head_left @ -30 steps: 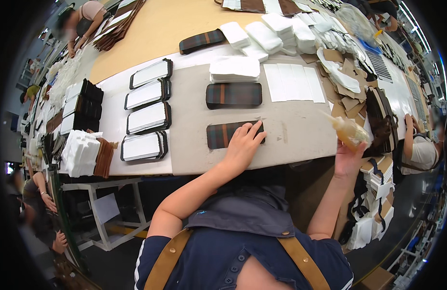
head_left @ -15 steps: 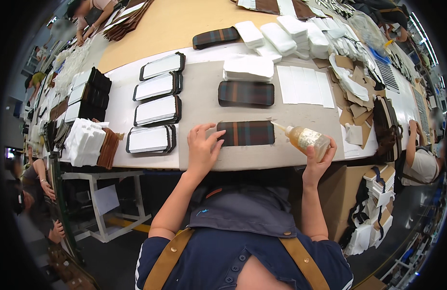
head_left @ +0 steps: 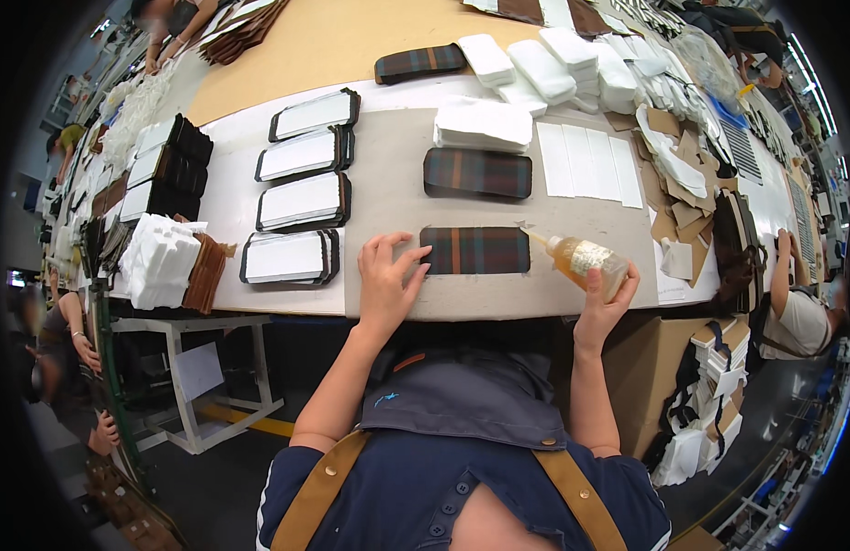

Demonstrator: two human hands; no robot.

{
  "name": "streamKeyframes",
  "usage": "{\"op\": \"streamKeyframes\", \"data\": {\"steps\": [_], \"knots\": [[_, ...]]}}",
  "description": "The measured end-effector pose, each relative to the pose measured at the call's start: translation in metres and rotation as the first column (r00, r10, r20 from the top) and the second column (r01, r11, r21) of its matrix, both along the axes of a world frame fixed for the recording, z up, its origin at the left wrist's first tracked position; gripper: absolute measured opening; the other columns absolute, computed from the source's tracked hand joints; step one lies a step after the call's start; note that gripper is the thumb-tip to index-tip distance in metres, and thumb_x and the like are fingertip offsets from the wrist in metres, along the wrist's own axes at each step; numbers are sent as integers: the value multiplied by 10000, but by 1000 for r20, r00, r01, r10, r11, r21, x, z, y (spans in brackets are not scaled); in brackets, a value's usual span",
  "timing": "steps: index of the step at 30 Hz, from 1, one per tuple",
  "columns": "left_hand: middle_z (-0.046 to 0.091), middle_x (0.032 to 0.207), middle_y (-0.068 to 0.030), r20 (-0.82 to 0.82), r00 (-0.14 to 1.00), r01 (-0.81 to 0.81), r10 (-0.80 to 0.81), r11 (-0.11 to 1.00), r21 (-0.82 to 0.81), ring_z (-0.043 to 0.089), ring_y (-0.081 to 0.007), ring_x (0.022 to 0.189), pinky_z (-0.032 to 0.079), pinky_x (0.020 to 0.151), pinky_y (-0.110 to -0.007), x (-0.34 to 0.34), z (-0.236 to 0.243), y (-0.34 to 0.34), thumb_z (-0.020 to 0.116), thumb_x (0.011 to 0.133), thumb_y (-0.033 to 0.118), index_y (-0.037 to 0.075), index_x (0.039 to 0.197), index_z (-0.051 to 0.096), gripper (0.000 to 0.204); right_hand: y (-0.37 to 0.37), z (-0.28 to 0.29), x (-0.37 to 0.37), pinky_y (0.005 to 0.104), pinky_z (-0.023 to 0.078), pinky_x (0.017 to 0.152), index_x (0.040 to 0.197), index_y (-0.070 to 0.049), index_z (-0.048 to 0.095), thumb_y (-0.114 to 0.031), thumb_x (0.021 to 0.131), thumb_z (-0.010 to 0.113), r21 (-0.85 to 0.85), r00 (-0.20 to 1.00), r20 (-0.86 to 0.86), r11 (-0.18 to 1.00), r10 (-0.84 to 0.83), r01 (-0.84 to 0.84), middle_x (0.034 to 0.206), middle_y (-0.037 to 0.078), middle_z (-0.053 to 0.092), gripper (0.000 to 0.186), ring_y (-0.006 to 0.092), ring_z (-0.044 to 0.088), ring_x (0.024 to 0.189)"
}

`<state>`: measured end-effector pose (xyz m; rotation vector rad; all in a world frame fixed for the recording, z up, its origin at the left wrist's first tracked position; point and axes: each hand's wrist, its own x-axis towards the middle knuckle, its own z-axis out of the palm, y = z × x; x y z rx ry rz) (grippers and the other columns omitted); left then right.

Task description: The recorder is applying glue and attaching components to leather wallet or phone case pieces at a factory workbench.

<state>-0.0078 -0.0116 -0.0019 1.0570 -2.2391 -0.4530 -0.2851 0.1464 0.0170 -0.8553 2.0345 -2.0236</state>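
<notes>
A plaid fabric panel [head_left: 475, 251] in dark brown, teal and orange lies flat on the grey board in front of me. My left hand [head_left: 388, 280] is beside its left end, fingers spread and curved, with fingertips at the panel's edge; it grips nothing. In my right hand [head_left: 608, 308] is a clear squeeze bottle [head_left: 585, 262] of amber liquid, tilted to the left. Its thin nozzle [head_left: 535, 235] points at the panel's upper right corner; whether it touches, I cannot tell. Beyond lies a stack of similar plaid panels [head_left: 477, 174].
White pads [head_left: 483, 125] are stacked behind the plaid pile, with white strips [head_left: 590, 165] to their right. Dark-edged white panels [head_left: 290, 257] form a column on the left. Cardboard scraps [head_left: 686, 211] lie at right. Co-workers are at the far left and right.
The whole view has shifted slightly, so the table's things sit a little farther right in the picture. Both hands and the bottle keep nearly the same pose.
</notes>
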Motion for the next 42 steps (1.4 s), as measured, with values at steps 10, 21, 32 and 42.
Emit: {"op": "streamKeyframes", "data": {"steps": [10, 21, 32, 42], "knots": [[609, 1312, -67, 0, 1000, 1, -1, 1000, -18, 484, -325, 1280, 364, 1085, -473, -1, 1, 1, 799, 853, 113, 165, 1152, 782, 304, -3, -4, 2, 320, 417, 1043, 1359, -14, 468, -322, 981, 788, 0, 1000, 13, 1000, 7, -7, 1235, 75, 519, 583, 171, 504, 1165], [610, 1311, -67, -7, 1000, -2, 2, 1000, -24, 485, -332, 1271, 378, 1084, -473, 0, 1, 1, 808, 845, 111, 170, 1141, 784, 302, -19, -5, 29, 314, 413, 1038, 1374, -23, 454, -311, 979, 792, 5, 995, 17, 995, 100, -100, 1254, 73, 504, 595, 171, 488, 1175], [611, 1308, -77, -37, 999, -14, 14, 1000, 8, 474, -351, 1278, 371, 1096, -487, 1, 0, 1, 799, 862, 134, 153, 1122, 772, 261, -43, -7, 57, 337, 423, 1040, 1382, -26, 446, -337, 948, 823, 15, 974, -6, 974, 228, -228, 1258, 85, 503, 654, 188, 498, 1170], [623, 1268, -99, -163, 986, -20, 29, 998, 54, 486, -371, 1238, 437, 1051, -459, 2, -2, -2, 755, 879, 31, 94, 1056, 771, 189, -74, 3, 67, 334, 454, 1025, 1383, -44, 485, -340, 908, 862, -2, 929, -12, 929, 371, -371, 1261, 69, 533, 676, 183, 536, 1165]]}}
